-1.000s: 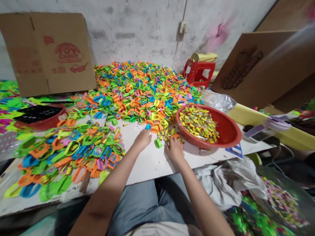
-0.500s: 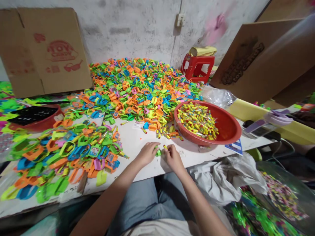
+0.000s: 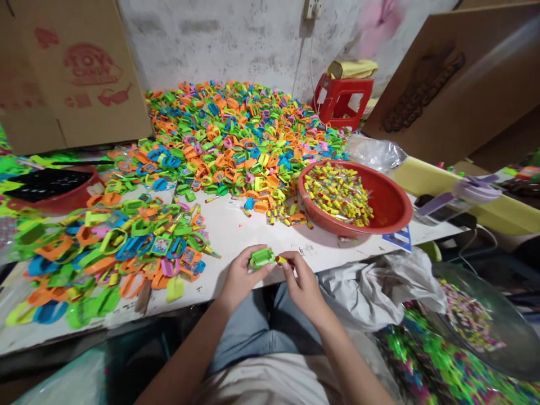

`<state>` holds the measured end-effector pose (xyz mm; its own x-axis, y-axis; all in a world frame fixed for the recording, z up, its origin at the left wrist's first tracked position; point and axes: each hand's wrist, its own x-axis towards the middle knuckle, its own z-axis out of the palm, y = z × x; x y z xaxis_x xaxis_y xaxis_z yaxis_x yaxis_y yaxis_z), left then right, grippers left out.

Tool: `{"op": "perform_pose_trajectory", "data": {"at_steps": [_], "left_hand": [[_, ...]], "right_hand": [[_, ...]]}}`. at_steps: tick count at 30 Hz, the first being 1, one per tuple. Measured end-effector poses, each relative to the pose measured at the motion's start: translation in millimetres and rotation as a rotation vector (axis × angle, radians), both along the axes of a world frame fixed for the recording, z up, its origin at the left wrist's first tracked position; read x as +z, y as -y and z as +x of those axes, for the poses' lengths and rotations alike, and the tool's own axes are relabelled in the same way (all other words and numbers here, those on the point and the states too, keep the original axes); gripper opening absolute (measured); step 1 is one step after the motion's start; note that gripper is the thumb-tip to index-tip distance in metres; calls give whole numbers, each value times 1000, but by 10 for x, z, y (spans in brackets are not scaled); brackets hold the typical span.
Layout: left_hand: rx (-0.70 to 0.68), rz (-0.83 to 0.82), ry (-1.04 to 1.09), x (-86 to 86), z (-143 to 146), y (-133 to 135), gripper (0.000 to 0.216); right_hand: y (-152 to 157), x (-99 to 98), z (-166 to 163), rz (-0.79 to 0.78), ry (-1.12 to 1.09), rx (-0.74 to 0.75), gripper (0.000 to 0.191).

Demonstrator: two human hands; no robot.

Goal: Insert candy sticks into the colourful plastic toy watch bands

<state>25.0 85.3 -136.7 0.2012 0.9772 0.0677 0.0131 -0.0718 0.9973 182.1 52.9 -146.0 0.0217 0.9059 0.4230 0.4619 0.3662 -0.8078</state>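
My left hand (image 3: 239, 274) is closed on a small green plastic toy piece (image 3: 261, 258), held just over the table's near edge. My right hand (image 3: 300, 281) pinches a small yellow candy tube (image 3: 281, 260) against the right end of that green piece. Both hands meet above my lap. A red bowl (image 3: 392, 205) holding many yellow candy tubes stands to the right, beyond my right hand. A few loose tubes lie on the white table (image 3: 236, 236) beside the bowl.
A big heap of coloured plastic pieces (image 3: 240, 140) covers the far table; a flatter spread (image 3: 113, 247) lies left. A cardboard box (image 3: 71, 73) stands back left, a red stool (image 3: 341, 101) by the wall, a clear bag of candy (image 3: 476, 320) at right.
Both hands drew back from the loose tubes near the bowl to the table's near edge. The left picked up the green piece, the right a yellow tube, and they came together.
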Motion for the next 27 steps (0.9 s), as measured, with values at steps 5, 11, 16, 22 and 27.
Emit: {"op": "perform_pose_trajectory", "data": {"at_steps": [5,11,16,22,27], "left_hand": [[82,49,-22,279,-86,188,39],[83,303,-195,359,-165,290,33],[119,392,-236,414,-219,317,32],[132,463,-287,521,-273,327,30],[128,517,-315,560,-266,347,30]], "right_hand": [[142,240,-50,114,125,52,17],[208,349,-112,157,281,74,18],[252,324,-132,191,115,-58,17],[284,417,-135,314,130,-29,16],[287,461,-150,326,134,-53,15]]}}
